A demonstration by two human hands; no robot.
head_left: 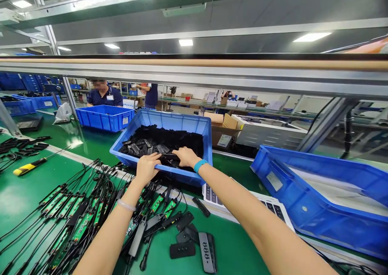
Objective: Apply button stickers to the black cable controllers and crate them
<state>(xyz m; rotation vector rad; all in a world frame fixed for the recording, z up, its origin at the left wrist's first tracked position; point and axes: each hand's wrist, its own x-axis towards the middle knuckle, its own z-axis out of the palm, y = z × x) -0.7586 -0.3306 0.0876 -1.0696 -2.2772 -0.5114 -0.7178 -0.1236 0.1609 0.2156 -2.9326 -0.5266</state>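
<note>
**Both hands at the bin, boards bare on the bench**

Your left hand (147, 166) and right hand (187, 156) meet at the near rim of the blue bin (178, 123), which stands tipped toward you near the middle of the green bench (36, 190). They lie close together, fingertips almost touching over one black shell (169, 158) just inside that rim. Whether either hand has closed on it cannot be told: the fingers cover it. The shell's long axis runs left to right along the rim; which end leads is hidden.

Judging by the layout, little is done. The bin is heaped with black parts (169, 139). Rows of wired boards (75, 210) lie uncovered toward the bench's near left edge. Only a few loose shells (206, 246) lie at the near edge below your wrists, the grey one pointing away from you. A screwdriver (28, 167) rests by the left edge, apart from both hands.
</note>
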